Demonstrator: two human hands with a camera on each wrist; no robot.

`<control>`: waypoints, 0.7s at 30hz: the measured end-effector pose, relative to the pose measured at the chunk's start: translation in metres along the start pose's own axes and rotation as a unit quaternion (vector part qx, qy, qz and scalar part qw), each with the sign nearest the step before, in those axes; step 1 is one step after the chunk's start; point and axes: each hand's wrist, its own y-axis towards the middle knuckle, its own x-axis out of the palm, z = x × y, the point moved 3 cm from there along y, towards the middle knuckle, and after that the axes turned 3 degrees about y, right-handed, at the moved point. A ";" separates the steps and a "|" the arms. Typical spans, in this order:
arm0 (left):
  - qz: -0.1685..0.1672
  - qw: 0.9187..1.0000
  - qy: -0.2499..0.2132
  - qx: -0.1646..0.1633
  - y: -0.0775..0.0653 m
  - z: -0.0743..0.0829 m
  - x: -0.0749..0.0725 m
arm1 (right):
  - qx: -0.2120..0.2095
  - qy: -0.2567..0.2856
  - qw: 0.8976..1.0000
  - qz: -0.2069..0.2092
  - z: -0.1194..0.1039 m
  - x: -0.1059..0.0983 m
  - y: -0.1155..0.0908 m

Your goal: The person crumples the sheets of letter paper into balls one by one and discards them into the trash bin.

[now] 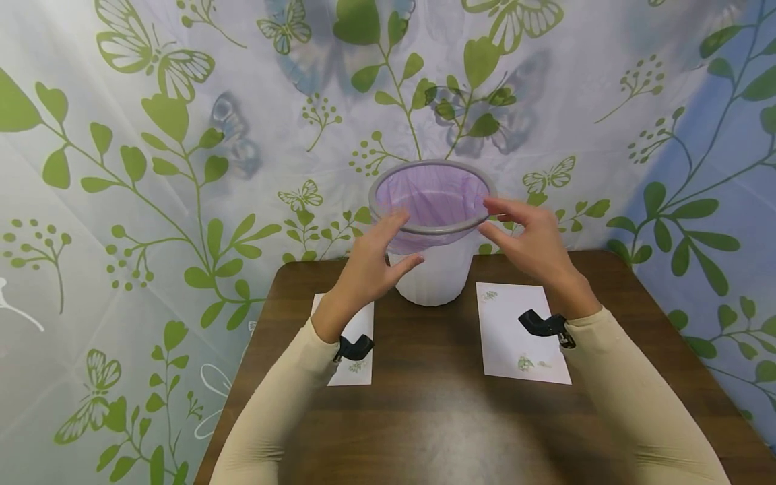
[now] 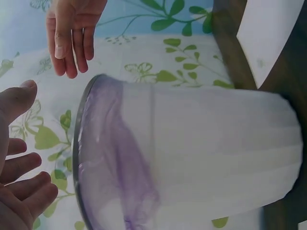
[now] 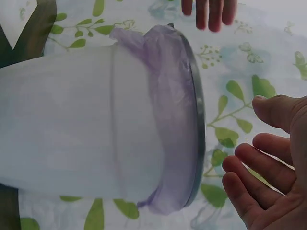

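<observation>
A white trash can (image 1: 432, 273) stands upright on the table, lined with a thin purple trash bag (image 1: 433, 195). Its grey rim ring (image 1: 388, 228) sits round the top, and the bag's edge hangs over the outside, as both wrist views show. My left hand (image 1: 372, 263) hovers by the near left of the rim, fingers apart and holding nothing. On the other side my right hand (image 1: 533, 239) is raised near the rim, thumb and fingers spread. In the left wrist view, a gap separates the left hand (image 2: 24, 167) from the ring; the right hand (image 3: 268, 167) likewise stays apart from it.
One printed sheet of paper (image 1: 515, 337) lies on the brown table (image 1: 424, 417) to the right, another sheet (image 1: 358, 337) to the left, partly behind my left arm. Behind the table hangs a curtain (image 1: 242, 135) with green leaves and butterflies.
</observation>
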 end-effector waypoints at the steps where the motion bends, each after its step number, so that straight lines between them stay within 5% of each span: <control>1: 0.000 1.000 -0.001 0.003 -0.006 0.002 0.002 | 0.008 -0.004 1.000 -0.003 0.003 -0.002 -0.004; 8: 0.004 1.000 -0.014 0.013 -0.038 0.011 0.018 | 0.027 -0.036 0.999 -0.006 0.026 -0.015 -0.025; 21: -0.044 0.997 -0.058 -0.016 -0.064 0.027 0.070 | 0.077 -0.045 0.995 -0.044 0.066 -0.022 -0.055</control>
